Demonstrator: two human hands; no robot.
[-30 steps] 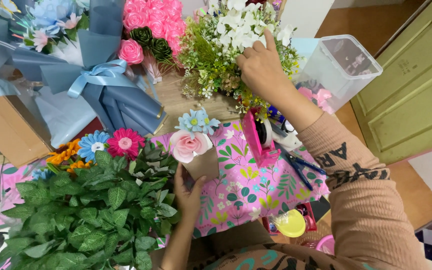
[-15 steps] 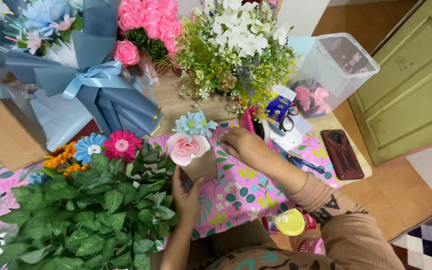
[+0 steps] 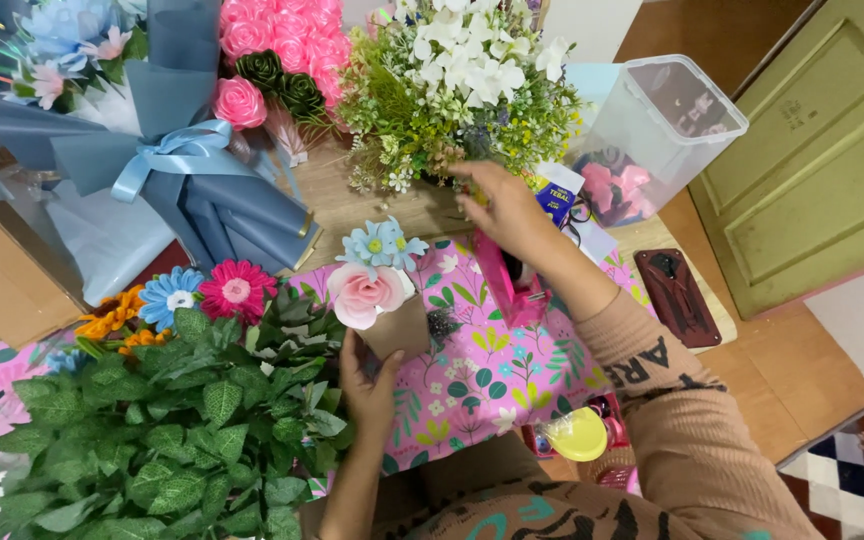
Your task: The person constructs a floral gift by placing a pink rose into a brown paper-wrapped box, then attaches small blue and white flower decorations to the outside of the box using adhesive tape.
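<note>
Low in the middle of the frame the left hand (image 3: pixel 370 375) closes around a small brown-wrapped posy (image 3: pixel 384 300), keeping it upright, while the right hand (image 3: pixel 505 208) reaches, fingers curled, into the white-flowered bouquet (image 3: pixel 457 85) at top centre, its hold hidden.

The right hand (image 3: pixel 505 205), low over the pink floral sheet half a second ago, is back up at the bunch of white and yellow artificial flowers (image 3: pixel 457 85). A second ago it reached higher into those blooms.
</note>
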